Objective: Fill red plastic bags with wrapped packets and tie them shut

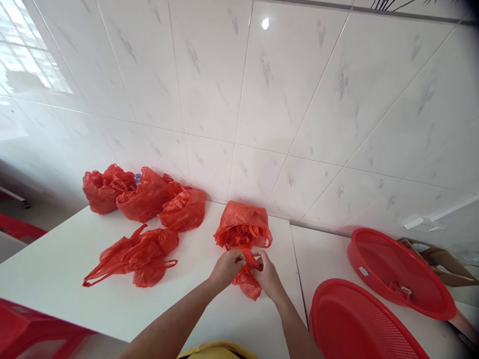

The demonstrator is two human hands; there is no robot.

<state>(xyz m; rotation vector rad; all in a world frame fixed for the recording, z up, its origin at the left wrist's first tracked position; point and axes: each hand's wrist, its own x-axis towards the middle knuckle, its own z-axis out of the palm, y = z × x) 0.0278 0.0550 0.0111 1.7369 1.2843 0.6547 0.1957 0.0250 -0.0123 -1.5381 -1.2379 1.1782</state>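
Observation:
Both of my hands are on a small red plastic bag [250, 286] in front of me, above the white table. My left hand [229, 268] pinches its upper left edge between thumb and fingers. My right hand [266, 275] grips the upper right side, fingers curled. Crumpled film hangs below the hands. Just behind lies a larger red plastic bag [245, 214] on its side, its mouth facing me, with more crumpled red bags [241, 234] inside. Whether the held bag is separate from those inside cannot be made out.
Several full red bags [144, 199] stand against the tiled wall at the back left, with loose red bags [138, 254] before them. On the right are a red basket [359, 319] and a red basin [396, 264], near a cardboard box [441, 259]. A red stool [33, 329] stands front left.

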